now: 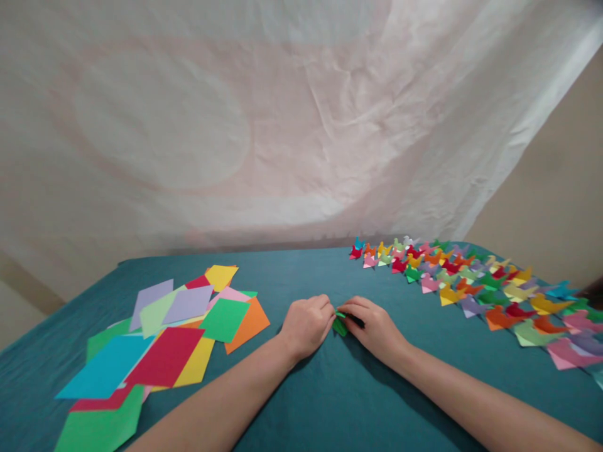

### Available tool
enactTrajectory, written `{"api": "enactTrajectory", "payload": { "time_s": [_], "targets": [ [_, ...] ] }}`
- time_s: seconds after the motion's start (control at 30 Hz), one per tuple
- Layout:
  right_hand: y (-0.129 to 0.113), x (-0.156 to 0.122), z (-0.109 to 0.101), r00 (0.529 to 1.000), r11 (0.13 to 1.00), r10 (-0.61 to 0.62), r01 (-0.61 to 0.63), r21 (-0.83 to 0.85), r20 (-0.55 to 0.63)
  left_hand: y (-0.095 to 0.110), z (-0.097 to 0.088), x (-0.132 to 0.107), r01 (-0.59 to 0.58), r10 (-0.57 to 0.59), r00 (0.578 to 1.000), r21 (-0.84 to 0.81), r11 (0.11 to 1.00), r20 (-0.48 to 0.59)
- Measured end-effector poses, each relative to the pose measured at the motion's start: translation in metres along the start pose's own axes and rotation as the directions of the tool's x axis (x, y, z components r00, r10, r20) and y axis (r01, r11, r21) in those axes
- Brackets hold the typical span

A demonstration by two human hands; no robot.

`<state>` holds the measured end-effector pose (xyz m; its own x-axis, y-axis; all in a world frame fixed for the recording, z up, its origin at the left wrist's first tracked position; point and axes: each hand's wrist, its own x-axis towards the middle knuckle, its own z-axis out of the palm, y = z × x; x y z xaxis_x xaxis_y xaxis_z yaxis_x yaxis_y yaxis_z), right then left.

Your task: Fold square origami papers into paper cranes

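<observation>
A small folded green paper piece (340,324) lies on the teal tablecloth (311,389) in the middle, pinched from both sides. My left hand (307,325) curls its fingers onto the piece's left side. My right hand (374,326) grips its right side with closed fingers. Most of the paper is hidden under my fingers.
Loose coloured paper squares (164,339) are spread over the left of the cloth. Many small folded paper figures (471,282) in mixed colours stand in rows at the right, back to front. A creased white sheet (264,125) hangs behind the table.
</observation>
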<state>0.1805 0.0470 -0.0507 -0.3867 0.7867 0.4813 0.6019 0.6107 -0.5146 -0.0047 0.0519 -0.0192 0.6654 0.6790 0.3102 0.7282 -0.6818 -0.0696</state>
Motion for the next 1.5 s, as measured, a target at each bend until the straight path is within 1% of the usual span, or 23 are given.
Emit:
{"api": "enactTrajectory", "payload": {
  "time_s": [0.1,0.2,0.5,0.7,0.9,1.0,1.23,1.5],
  "targets": [
    [0.001,0.001,0.001,1.0,1.0,-0.01,0.01,-0.009,0.001,0.001,0.0,0.001,-0.007,0.006,1.0,0.049,0.999,0.014],
    [0.002,0.0,0.001,1.0,1.0,-0.011,0.011,-0.016,0.002,0.0,0.001,0.001,-0.009,0.008,1.0,0.063,0.998,0.014],
    [0.001,0.001,-0.001,1.0,1.0,-0.019,0.02,-0.024,0.021,-0.002,0.004,0.002,0.009,-0.009,1.0,-0.026,1.0,-0.029],
    [0.001,0.001,-0.001,0.999,0.998,-0.049,0.049,-0.041,0.004,-0.001,0.003,0.001,0.005,-0.005,0.999,-0.016,1.0,-0.034],
    [0.002,0.0,0.001,0.997,0.995,-0.074,0.074,-0.074,0.005,0.0,0.001,0.002,-0.001,0.001,1.0,-0.006,1.0,-0.012],
    [-0.002,0.001,-0.001,0.997,0.99,-0.078,0.078,-0.117,0.007,0.001,0.0,0.002,-0.005,0.005,1.0,-0.001,1.0,-0.008],
    [-0.015,0.001,-0.008,0.993,0.954,-0.115,0.113,-0.278,0.009,0.001,-0.001,0.001,-0.004,0.004,1.0,0.017,1.0,-0.001],
    [-0.018,0.003,-0.007,0.987,0.923,-0.158,0.144,-0.358,-0.011,0.001,0.001,0.001,0.006,-0.005,1.0,0.012,1.0,-0.008]
  ]
}}
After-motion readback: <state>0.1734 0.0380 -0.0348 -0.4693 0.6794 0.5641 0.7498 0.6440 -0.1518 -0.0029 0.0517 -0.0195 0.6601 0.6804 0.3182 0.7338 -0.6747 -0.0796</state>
